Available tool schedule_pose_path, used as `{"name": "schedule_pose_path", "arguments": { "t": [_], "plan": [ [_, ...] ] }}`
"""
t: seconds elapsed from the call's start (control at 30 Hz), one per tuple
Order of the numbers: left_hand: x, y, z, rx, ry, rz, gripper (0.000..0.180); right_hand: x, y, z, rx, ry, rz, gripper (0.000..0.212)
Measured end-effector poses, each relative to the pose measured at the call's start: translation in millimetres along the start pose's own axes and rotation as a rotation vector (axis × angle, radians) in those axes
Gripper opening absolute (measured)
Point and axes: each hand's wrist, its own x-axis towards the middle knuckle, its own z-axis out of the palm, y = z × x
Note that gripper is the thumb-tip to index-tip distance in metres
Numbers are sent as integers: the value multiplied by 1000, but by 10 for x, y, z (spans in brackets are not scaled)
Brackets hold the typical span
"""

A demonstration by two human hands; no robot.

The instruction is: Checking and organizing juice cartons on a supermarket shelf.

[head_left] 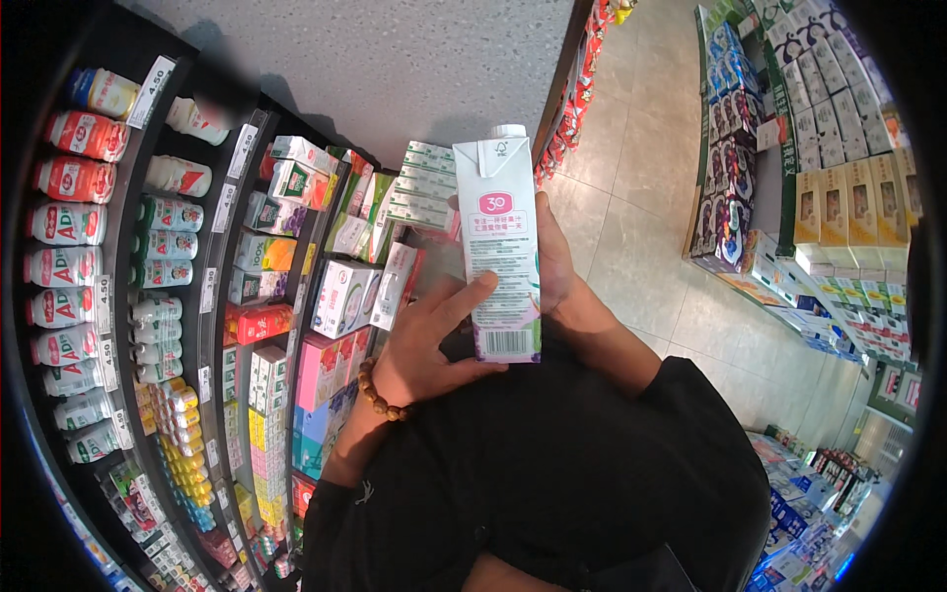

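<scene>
A tall white juice carton [501,259] with a white screw cap, a pink badge and a barcode near its base stands upright before my chest. My left hand [422,333], below a wrist with a brown beaded bracelet [380,395], grips its lower left side, thumb by the base and a finger across the printed panel. Around the right side and back wraps my right hand [555,252]; most of its fingers are hidden behind the carton.
Shelves on my left hold rows of white and red bottles [65,266], small cartons and boxed drinks [345,298]. A stack of green-and-white boxes [422,187] lies just left of the carton. Across the tiled floor [641,187], boxed goods [834,207] fill more shelving at right.
</scene>
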Motion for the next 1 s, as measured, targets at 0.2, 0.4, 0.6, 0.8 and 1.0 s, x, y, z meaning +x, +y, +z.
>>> {"name": "schedule_pose_path", "arguments": {
  "t": [0.2,0.4,0.6,0.8,1.0],
  "plan": [
    [-104,-63,-145,28,143,33,93,-22,70,-126,-191,145,63,93],
    [-163,-285,-202,-495,320,-220,89,-47,153,19,-357,237,5,86],
    [-266,-494,-186,-656,387,-310,94,29,214,62,-950,259,-162,65],
    [-306,-312,-291,-864,589,-451,80,138,270,497,-1553,54,-271,87],
    [-334,-259,-186,-740,733,-196,92,82,409,541,-1475,-61,-319,96]
  ]
}}
